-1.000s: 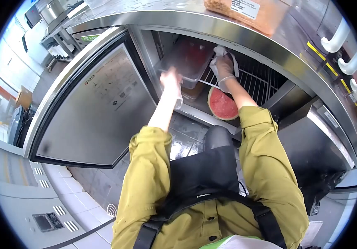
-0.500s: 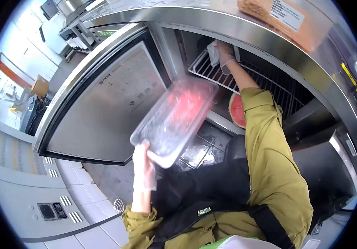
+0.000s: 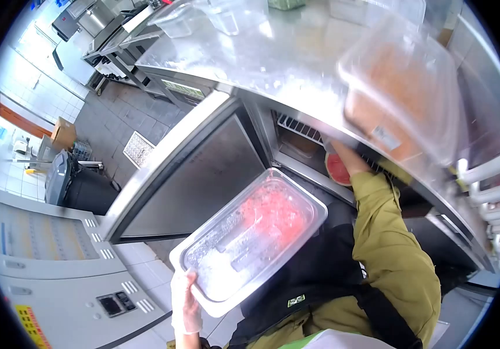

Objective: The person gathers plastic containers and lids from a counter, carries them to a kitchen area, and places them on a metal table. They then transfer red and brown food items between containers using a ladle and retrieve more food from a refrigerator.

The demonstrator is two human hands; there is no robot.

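My left hand point(image 3: 186, 302), in a clear glove, grips the near end of a clear plastic food container point(image 3: 218, 278). Chopped red fruit point(image 3: 276, 212) fills its far half, and the near half shows a wet, frosty base. My right hand point(image 3: 332, 148) reaches into the open undercounter fridge by a white wire shelf point(image 3: 301, 128). The counter edge and blur hide its fingers, so what it holds is not visible. Below that hand a cut watermelon point(image 3: 337, 168) stands with its red face outward, beside another lidded container point(image 3: 301, 143).
The fridge door point(image 3: 197, 180) stands open on the left. Above, the steel counter point(image 3: 244, 64) carries clear tubs point(image 3: 223, 16) and a large container of orange-brown food point(image 3: 392, 96). A black bin point(image 3: 84, 189) and cardboard box point(image 3: 63, 135) are farther left.
My view has tilted up, showing more countertop. The container in my left hand has come nearer and lower, away from the fridge opening. The white item seen at my right hand no longer shows.
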